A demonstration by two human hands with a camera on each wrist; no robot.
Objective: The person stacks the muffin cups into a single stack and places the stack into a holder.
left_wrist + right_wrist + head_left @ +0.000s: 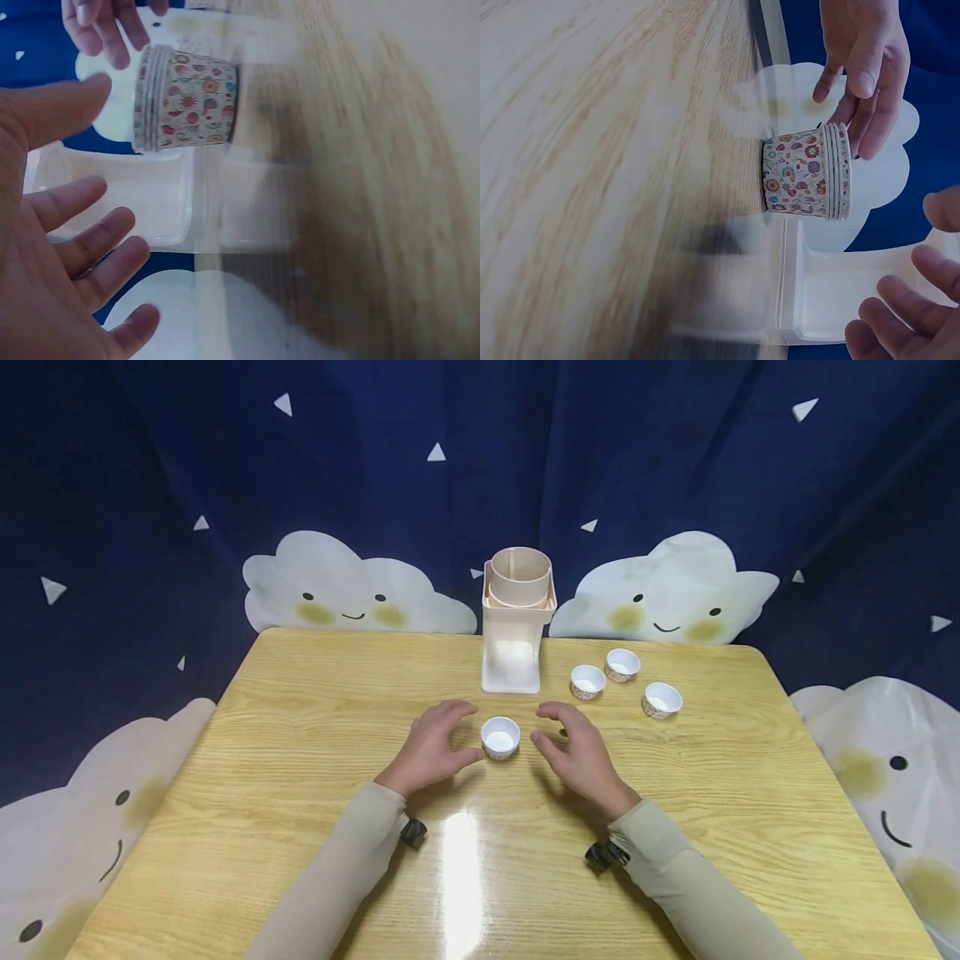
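- dark blue curtain (675, 460) with smiling cloud shapes hangs behind everything, wrapping round the far and side edges of the scene.
- wooden tabletop (300, 827) fills the foreground, glossy, with a glare streak near the person's sleeves.
- beige dispenser (516, 622) stands upright at the far middle of the tabletop, straight beyond the hands.
- left hand (433, 747) rests just left of the paper cup stack, fingers relaxed and spread, holding nothing; its thumb side looks almost touching the stack, though i cannot tell if it does.
- right hand (577, 752) sits a little further off on the right, fingers loosely bent, grip empty too.
- paper cup stack (500, 737) stands upright between both hands, mouth up, long axis vertical; the left hand is the nearer.
- three single cups (621, 665) stand apart to the right of the dispenser.
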